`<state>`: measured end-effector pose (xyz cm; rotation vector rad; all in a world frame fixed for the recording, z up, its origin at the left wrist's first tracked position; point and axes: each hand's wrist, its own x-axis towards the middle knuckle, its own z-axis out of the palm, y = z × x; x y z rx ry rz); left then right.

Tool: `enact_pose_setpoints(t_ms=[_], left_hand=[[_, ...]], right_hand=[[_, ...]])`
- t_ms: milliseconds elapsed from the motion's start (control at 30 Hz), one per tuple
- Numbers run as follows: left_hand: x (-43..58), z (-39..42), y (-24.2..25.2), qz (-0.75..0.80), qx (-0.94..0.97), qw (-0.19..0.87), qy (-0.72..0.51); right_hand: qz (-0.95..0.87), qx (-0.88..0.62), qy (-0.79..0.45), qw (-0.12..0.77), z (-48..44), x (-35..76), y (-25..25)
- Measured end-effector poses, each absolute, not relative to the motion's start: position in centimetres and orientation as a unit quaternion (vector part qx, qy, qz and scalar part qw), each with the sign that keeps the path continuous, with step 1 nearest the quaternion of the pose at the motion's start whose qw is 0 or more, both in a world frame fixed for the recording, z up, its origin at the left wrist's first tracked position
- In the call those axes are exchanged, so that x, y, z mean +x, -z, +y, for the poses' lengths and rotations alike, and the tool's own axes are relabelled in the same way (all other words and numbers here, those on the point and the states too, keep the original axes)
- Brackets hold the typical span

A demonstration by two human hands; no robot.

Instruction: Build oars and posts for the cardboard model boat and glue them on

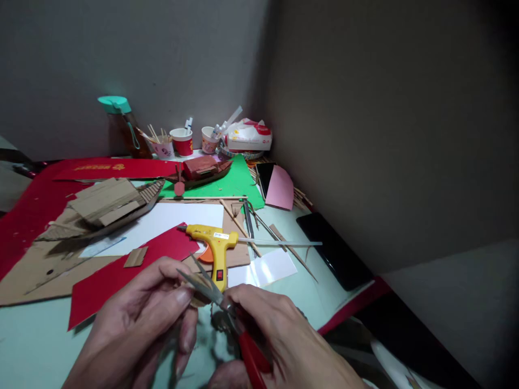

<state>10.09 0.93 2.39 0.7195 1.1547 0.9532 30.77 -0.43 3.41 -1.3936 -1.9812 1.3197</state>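
Note:
My right hand (279, 340) grips red-handled scissors (227, 313) with the blades parted and pointing up-left. My left hand (141, 324) pinches a small brown cardboard piece (198, 297) between thumb and fingers, right at the blades. Both hands are low in the view, over the pale green table (36, 340). Just beyond them lies a yellow hot glue gun (213, 240) on a red paper sheet (121, 270) and brown cardboard.
A cardboard boat model (109, 208) lies at left, a smaller brown boat (200, 170) on green paper (235, 183) behind. Paper cups (182, 141), a teal-capped bottle (121, 127) and a bag stand at the wall. A black phone (332, 248) lies right, by a grey partition.

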Motion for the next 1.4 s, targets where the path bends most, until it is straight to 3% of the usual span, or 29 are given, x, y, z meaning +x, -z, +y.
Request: enact_pose_setpoints(t_ms=[833, 1067, 1300, 1400], left_hand=[[9.9, 0.8, -2.2, 0.516, 0.323, 0.654, -0.448], [10.2, 1.3, -1.4, 0.505, 0.333, 0.618, -0.502], [10.1, 1.2, -1.0, 0.539, 0.379, 0.557, -0.505], [9.3, 0.8, -0.6, 0.581, 0.434, 0.449, -0.522]], right_hand=[[-0.692, -0.501, -0.47, 0.224, -0.6, 31.0, -4.5], [-0.704, -0.505, -0.443, 0.229, -1.0, 30.6, -2.6], [-0.703, -0.493, -0.442, 0.259, -0.3, 30.9, -3.0], [-0.617, -0.486, -0.525, 0.328, 0.1, 30.9, -3.4]])
